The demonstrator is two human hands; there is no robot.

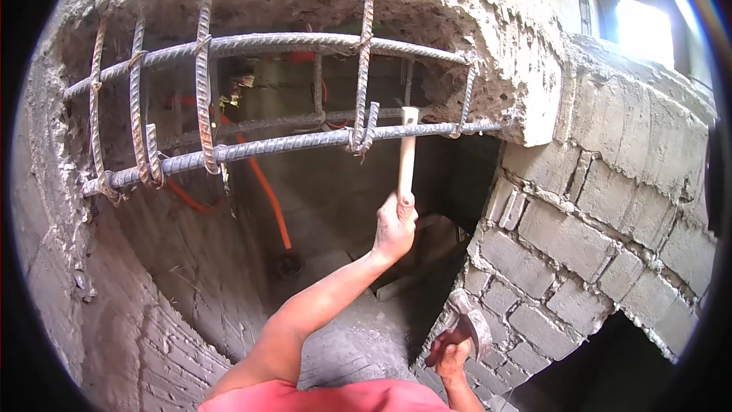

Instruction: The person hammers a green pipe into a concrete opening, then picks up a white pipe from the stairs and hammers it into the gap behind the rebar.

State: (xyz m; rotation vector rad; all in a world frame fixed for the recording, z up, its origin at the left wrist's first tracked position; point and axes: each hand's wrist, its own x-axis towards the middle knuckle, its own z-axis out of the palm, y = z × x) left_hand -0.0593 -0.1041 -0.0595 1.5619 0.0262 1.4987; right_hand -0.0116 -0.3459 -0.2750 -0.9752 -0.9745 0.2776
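The left hand [395,227] is raised on an outstretched arm, its fingers wrapped tight round the lower end of a wooden handle [407,160]. The handle stands nearly upright and its top reaches the lower bar [290,143] of a rebar cage, crossing it just right of a bent stirrup [364,69]. I cannot tell whether the handle carries a head, since its top ends at the bars. The cage runs level across a broken opening, with rusty stirrups tied round long ribbed bars, and ragged concrete [518,53] hangs above it and at its right end. The right hand [451,352] is low and close to the body, closed round a grey metal tool [471,322] whose broad upper end points up and to the left. This tool lies just beside the edge of a block wall [579,221] that fills the right side. Behind the bars an orange pipe [271,198] slants down into a shadowed shaft. A bright window [644,27] shows at the upper right, and a red shirt [343,397] fills the bottom edge.
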